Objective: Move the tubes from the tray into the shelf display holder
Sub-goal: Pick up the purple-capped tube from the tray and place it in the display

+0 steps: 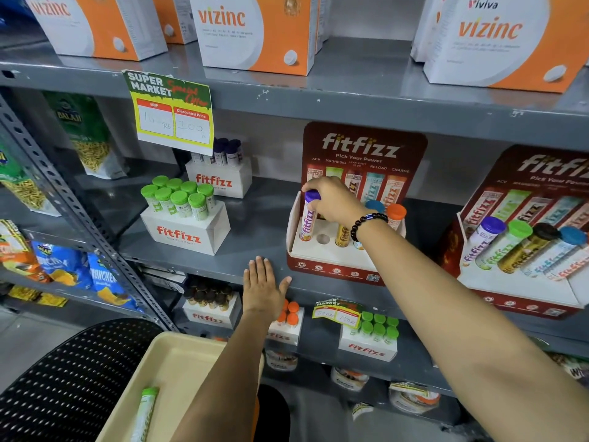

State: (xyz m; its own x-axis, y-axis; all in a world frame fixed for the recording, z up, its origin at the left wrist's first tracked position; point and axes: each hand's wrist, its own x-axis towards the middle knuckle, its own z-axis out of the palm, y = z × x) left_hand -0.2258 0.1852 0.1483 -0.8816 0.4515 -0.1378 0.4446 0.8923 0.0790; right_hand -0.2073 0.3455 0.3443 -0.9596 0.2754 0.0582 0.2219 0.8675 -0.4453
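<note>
A red and white fitfizz display holder (322, 255) stands on the grey middle shelf. My right hand (334, 199) grips the purple-capped tube (308, 218) by its cap, the tube standing in the holder's leftmost hole. One empty hole (323, 239) is right beside it, then a gold tube (342, 236) and an orange-capped tube (396, 213); my wrist hides part of that row. My left hand (263, 287) rests flat with fingers spread on the shelf's front edge. A beige tray (178, 362) at the bottom holds a green-capped tube (145, 413).
White fitfizz boxes of green-capped tubes (185, 215) and dark-capped tubes (223, 173) stand to the left on the same shelf. A second, full display holder (522, 250) is to the right. Vizinc boxes (255, 30) fill the shelf above. A black perforated chair (70, 371) sits beside the tray.
</note>
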